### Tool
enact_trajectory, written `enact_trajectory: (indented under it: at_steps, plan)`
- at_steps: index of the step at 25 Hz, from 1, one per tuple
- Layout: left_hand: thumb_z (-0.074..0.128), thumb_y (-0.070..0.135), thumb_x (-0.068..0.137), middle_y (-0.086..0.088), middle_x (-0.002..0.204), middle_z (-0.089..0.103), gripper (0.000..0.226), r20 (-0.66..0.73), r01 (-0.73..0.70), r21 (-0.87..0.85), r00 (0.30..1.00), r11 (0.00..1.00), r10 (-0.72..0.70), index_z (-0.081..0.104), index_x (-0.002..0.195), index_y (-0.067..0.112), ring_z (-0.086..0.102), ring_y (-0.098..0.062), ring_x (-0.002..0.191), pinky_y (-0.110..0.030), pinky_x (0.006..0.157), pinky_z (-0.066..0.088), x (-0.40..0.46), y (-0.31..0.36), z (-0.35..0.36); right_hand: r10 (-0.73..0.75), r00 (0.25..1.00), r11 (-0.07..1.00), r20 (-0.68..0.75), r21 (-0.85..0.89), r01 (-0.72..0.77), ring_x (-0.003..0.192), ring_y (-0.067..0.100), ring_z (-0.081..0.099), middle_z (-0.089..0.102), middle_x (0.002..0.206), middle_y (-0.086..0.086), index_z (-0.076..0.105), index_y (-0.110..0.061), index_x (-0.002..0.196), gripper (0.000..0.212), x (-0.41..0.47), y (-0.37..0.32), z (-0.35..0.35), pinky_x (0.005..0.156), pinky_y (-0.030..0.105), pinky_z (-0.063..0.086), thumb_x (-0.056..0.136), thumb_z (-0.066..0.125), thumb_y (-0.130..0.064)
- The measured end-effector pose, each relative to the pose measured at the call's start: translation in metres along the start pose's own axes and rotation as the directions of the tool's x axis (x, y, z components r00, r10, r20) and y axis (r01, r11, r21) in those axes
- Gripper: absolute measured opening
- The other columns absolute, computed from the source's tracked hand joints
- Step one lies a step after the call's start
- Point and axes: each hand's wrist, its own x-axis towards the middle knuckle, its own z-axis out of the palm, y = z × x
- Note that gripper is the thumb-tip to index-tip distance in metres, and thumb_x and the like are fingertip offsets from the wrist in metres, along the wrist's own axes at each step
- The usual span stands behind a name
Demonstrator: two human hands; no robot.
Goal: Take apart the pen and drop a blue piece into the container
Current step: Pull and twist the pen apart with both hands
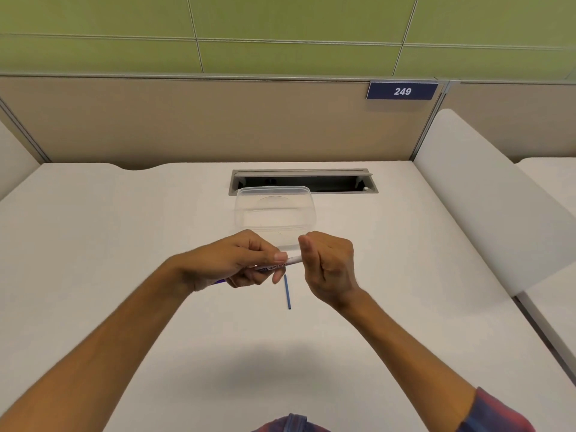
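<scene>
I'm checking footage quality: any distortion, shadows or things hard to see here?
Head view: wide-angle bending curves the desk edges and partition lines; a soft shadow of the arms falls on the desk near the bottom; the clear container is faint against the white surface; the pen print is only partly legible; the blue piece is sharp.

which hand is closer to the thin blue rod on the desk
Left, narrowly. The left hand, gripping the white marker barrel, has fingertips just left of the top end of the thin blue rod. The right hand, curled at the barrel's end, sits slightly farther off to the rod's right.
</scene>
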Motion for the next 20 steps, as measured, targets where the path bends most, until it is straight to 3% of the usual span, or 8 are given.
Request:
enact_trajectory:
  at_steps: [2,5,7,9,10,13,16,20]
  plan:
    - [0.053,0.049,0.092,0.005,0.056,0.036,0.041,-0.033,0.011,0.031,0.999,0.999,-0.01,0.067,0.075,0.014,0.023,-0.016,0.051,-0.024,0.047,0.022,0.0,0.003,-0.001,0.007,1.0,1.0,-0.014,-0.021,-0.008,0.044,0.015,0.026,0.038,0.045,0.005,0.046,-0.003,0.051,0.064,0.002,0.002,0.003,0.047,0.023,0.02,0.108,0.032,-0.026]
    - [0.058,0.048,0.089,0.003,0.057,0.046,0.035,-0.299,-0.012,0.147,0.953,0.989,0.056,0.069,0.079,0.017,0.034,-0.013,0.052,-0.022,0.05,0.03,0.004,0.003,0.011,0.307,0.951,0.951,-0.026,0.045,-0.306,0.045,0.013,0.024,0.033,0.046,-0.007,0.039,-0.016,0.05,0.055,-0.002,0.002,0.009,0.044,0.027,0.019,0.103,0.041,-0.031]
    - [0.06,0.048,0.088,0.009,0.062,0.054,0.025,-0.446,0.033,0.512,0.864,0.858,0.233,0.066,0.086,0.024,0.044,-0.01,0.054,-0.022,0.053,0.035,0.006,-0.003,0.018,0.503,0.864,0.858,0.004,0.117,-0.5,0.041,0.014,0.027,0.033,0.041,-0.001,0.038,-0.016,0.046,0.057,-0.006,0.001,0.014,0.042,0.034,0.021,0.1,0.043,-0.035]
    - [0.06,0.045,0.089,0.013,0.069,0.056,0.021,-0.431,0.122,0.814,0.783,0.568,0.449,0.063,0.096,0.025,0.048,-0.011,0.058,-0.023,0.051,0.036,0.005,-0.006,0.026,0.596,0.803,0.793,0.016,0.144,-0.591,0.041,0.014,0.028,0.033,0.039,0.001,0.037,-0.016,0.043,0.06,-0.008,-0.001,0.016,0.043,0.035,0.021,0.1,0.046,-0.034]
    - [0.062,0.04,0.089,0.011,0.074,0.059,0.021,-0.4,0.113,0.858,0.758,0.501,0.516,0.063,0.099,0.022,0.052,-0.013,0.059,-0.024,0.051,0.039,0.005,-0.006,0.03,0.634,0.773,0.762,0.018,0.156,-0.629,0.042,0.012,0.026,0.031,0.039,-0.005,0.034,-0.021,0.042,0.061,-0.007,-0.002,0.016,0.043,0.033,0.021,0.101,0.046,-0.031]
    - [0.066,0.026,0.089,-0.002,0.086,0.068,0.019,-0.342,0.055,0.899,0.708,0.434,0.618,0.066,0.101,0.011,0.062,-0.021,0.065,-0.033,0.05,0.053,0.007,-0.007,0.034,0.759,0.648,0.629,0.064,0.189,-0.754,0.037,0.008,0.03,0.031,0.035,-0.011,0.033,-0.027,0.037,0.069,-0.005,-0.002,0.014,0.041,0.017,0.021,0.104,0.047,-0.027]
    - [0.066,0.023,0.089,-0.007,0.081,0.067,0.018,-0.292,0.071,0.939,0.68,0.336,0.673,0.068,0.098,0.008,0.061,-0.025,0.062,-0.039,0.045,0.052,0.007,-0.01,0.032,0.82,0.552,0.512,0.152,0.235,-0.826,0.038,-0.004,0.049,0.045,0.035,-0.021,0.043,-0.035,0.045,0.059,-0.002,-0.003,0.014,0.04,0.007,0.034,0.104,0.046,-0.031]
    - [0.066,0.024,0.089,-0.007,0.074,0.067,0.019,-0.231,0.033,0.962,0.631,0.272,0.741,0.07,0.096,0.006,0.058,-0.024,0.055,-0.034,0.041,0.049,0.004,-0.01,0.03,0.803,0.585,0.555,0.114,0.217,-0.803,0.036,0.003,0.041,0.039,0.033,-0.014,0.035,-0.026,0.046,0.059,0.005,-0.007,0.01,0.039,0.009,0.029,0.103,0.047,-0.035]
